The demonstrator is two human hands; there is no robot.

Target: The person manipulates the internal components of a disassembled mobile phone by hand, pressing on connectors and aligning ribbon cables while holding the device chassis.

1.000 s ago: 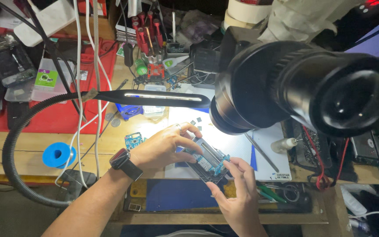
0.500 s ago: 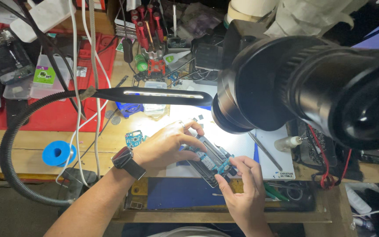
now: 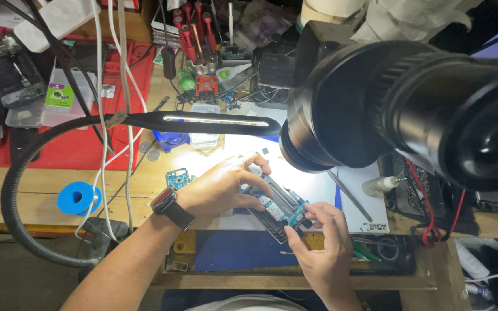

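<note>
Here, head view | opened phone (image 3: pixel 276 206) lies tilted on white mat (image 3: pixel 353 187) under lamp bar (image 3: pixel 214 121) | left hand (image 3: pixel 220 187) fingers curled, gripping phone's upper end | right hand (image 3: pixel 321 245) fingertips pinched on phone's lower corner | microscope (image 3: pixel 410 98) looms just right | blue tape roll (image 3: pixel 78 197) well left.

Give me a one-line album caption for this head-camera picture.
Under a gooseneck lamp, the left hand steadies an opened phone while the right hand works its lower end.
</note>
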